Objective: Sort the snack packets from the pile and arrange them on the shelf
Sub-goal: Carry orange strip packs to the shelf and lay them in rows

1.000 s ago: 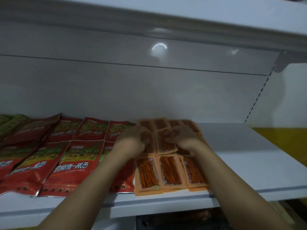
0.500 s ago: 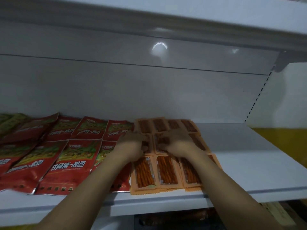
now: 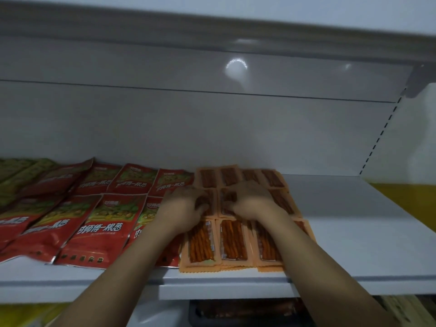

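Note:
Several orange snack packets [image 3: 232, 241] with brown sticks showing through clear windows lie in rows on the white shelf [image 3: 354, 232]. My left hand [image 3: 186, 206] lies on the middle row's left packet, fingers curled onto it. Over the middle row's centre packet rests my right hand [image 3: 250, 200], fingertips bent down on the packet's left edge. Red snack packets [image 3: 101, 223] with white lettering lie in two rows to the left of the orange ones. Both forearms cover parts of the front rows.
Green packets [image 3: 21, 171] lie at the shelf's far left. The upper shelf [image 3: 212, 27] hangs close overhead. A bare stretch of shelf runs to the right of the orange packets. Below the shelf's front edge a dark bin [image 3: 247, 312] shows.
Both hands have shifted slightly left and nearer on the middle row of orange packets. The orange block now sits closer against the red packets.

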Demonstrator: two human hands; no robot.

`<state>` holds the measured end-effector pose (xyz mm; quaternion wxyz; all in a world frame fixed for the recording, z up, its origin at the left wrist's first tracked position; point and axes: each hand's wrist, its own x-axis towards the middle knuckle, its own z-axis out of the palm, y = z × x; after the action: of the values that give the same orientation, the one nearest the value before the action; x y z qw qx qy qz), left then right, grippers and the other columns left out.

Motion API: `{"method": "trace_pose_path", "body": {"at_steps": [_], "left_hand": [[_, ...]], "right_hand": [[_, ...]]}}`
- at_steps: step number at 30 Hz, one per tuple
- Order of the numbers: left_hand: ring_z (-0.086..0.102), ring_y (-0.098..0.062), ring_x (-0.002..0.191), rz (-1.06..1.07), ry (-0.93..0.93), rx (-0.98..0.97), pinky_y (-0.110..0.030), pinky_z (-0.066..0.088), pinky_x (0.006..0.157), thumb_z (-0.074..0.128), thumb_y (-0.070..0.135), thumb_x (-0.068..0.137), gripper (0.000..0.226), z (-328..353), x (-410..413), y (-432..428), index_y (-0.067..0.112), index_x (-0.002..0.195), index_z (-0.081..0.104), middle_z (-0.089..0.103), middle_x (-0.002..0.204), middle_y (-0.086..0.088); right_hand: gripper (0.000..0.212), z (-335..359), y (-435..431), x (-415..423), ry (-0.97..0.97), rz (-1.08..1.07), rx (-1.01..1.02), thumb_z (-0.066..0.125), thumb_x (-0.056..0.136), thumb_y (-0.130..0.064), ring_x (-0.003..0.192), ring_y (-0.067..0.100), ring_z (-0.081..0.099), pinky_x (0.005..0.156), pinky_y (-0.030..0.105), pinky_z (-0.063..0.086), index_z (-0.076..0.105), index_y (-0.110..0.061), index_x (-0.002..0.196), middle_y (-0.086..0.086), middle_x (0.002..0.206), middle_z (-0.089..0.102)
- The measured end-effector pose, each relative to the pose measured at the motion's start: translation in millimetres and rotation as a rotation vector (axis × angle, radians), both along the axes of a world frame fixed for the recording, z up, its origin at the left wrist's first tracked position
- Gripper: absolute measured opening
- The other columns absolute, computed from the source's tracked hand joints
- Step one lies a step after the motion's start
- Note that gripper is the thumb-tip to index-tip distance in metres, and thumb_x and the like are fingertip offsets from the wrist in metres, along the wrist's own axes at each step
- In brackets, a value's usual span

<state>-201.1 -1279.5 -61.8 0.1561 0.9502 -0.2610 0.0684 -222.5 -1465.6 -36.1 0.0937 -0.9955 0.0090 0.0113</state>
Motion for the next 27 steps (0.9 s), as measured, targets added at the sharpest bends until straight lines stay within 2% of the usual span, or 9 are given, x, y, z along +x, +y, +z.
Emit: {"method": "trace_pose_path", "body": {"at_steps": [2, 4, 6, 9, 11, 15, 22, 24, 27], "left_hand": [[0.054, -0.022, 0.116, 0.028, -0.038, -0.012, -0.041, 0.043, 0.098, 0.052, 0.038, 0.097, 0.033, 4, -2, 3, 0.029, 0.128, 0.059, 0.061, 0.125, 0.000], [0.055, -0.022, 0.115, 0.076, -0.070, -0.017, -0.039, 0.044, 0.097, 0.049, 0.043, 0.097, 0.034, 8, -4, 8, 0.027, 0.125, 0.061, 0.064, 0.123, 0.000], [0.055, -0.026, 0.117, 0.142, -0.081, -0.029, -0.038, 0.044, 0.097, 0.045, 0.052, 0.092, 0.046, 14, -7, 15, 0.027, 0.128, 0.061, 0.064, 0.125, -0.001], [0.057, -0.029, 0.117, 0.257, -0.080, -0.013, -0.040, 0.047, 0.096, 0.046, 0.055, 0.088, 0.056, 24, -15, 31, 0.027, 0.135, 0.056, 0.064, 0.127, -0.006], [0.061, -0.028, 0.110, 0.333, -0.105, -0.009, -0.038, 0.049, 0.090, 0.053, 0.051, 0.091, 0.048, 29, -21, 45, 0.027, 0.133, 0.058, 0.068, 0.119, -0.006], [0.062, -0.027, 0.102, 0.519, -0.175, 0.080, -0.039, 0.043, 0.085, 0.056, 0.053, 0.090, 0.040, 38, -38, 85, 0.023, 0.115, 0.065, 0.069, 0.104, -0.002], [0.057, -0.029, 0.114, 0.721, -0.258, 0.009, -0.043, 0.043, 0.090, 0.065, 0.046, 0.088, 0.046, 50, -97, 169, 0.023, 0.127, 0.062, 0.065, 0.121, -0.001], [0.057, -0.030, 0.115, 0.777, -0.249, 0.011, -0.044, 0.045, 0.091, 0.062, 0.050, 0.087, 0.048, 49, -117, 197, 0.023, 0.128, 0.060, 0.066, 0.120, -0.002], [0.056, -0.028, 0.117, 0.857, -0.224, 0.002, -0.043, 0.044, 0.091, 0.048, 0.060, 0.084, 0.058, 50, -148, 239, 0.025, 0.129, 0.059, 0.065, 0.123, 0.001]], "right_hand": [[0.021, 9, 2, -3, -0.043, 0.029, 0.011, 0.056, 0.093, -0.044, 0.100, 0.019, 0.060, 0.077, 0.028, 0.042, 0.066, -0.028, 0.102, -0.002, 0.114, 0.066], [0.035, 22, 6, -5, -0.096, 0.073, 0.016, 0.053, 0.094, -0.048, 0.112, 0.023, 0.058, 0.082, 0.030, 0.041, 0.064, -0.026, 0.119, -0.001, 0.123, 0.062], [0.046, 36, 12, -5, -0.132, 0.130, 0.017, 0.054, 0.093, -0.054, 0.117, 0.025, 0.055, 0.088, 0.033, 0.040, 0.059, -0.027, 0.129, -0.001, 0.126, 0.060], [0.059, 50, 27, 5, -0.148, 0.219, 0.016, 0.058, 0.091, -0.053, 0.128, 0.030, 0.045, 0.103, 0.039, 0.035, 0.045, -0.028, 0.143, 0.005, 0.138, 0.051], [0.069, 55, 42, 14, -0.125, 0.281, 0.042, 0.060, 0.091, -0.052, 0.134, 0.031, 0.037, 0.110, 0.042, 0.031, 0.034, -0.029, 0.150, 0.007, 0.147, 0.043], [0.077, 61, 84, 21, -0.134, 0.421, 0.091, 0.064, 0.087, -0.054, 0.137, 0.030, 0.035, 0.111, 0.042, 0.031, 0.030, -0.029, 0.152, 0.006, 0.150, 0.039], [0.074, 66, 173, -4, -0.276, 0.666, 0.201, 0.068, 0.079, -0.058, 0.126, 0.028, 0.047, 0.103, 0.039, 0.041, 0.042, -0.034, 0.144, 0.003, 0.140, 0.051], [0.072, 66, 199, -14, -0.277, 0.717, 0.260, 0.070, 0.079, -0.054, 0.128, 0.026, 0.046, 0.104, 0.037, 0.041, 0.044, -0.034, 0.143, 0.001, 0.141, 0.051], [0.081, 66, 244, -30, -0.260, 0.770, 0.251, 0.070, 0.080, -0.056, 0.135, 0.024, 0.039, 0.111, 0.038, 0.035, 0.037, -0.029, 0.149, 0.002, 0.148, 0.044]]}}
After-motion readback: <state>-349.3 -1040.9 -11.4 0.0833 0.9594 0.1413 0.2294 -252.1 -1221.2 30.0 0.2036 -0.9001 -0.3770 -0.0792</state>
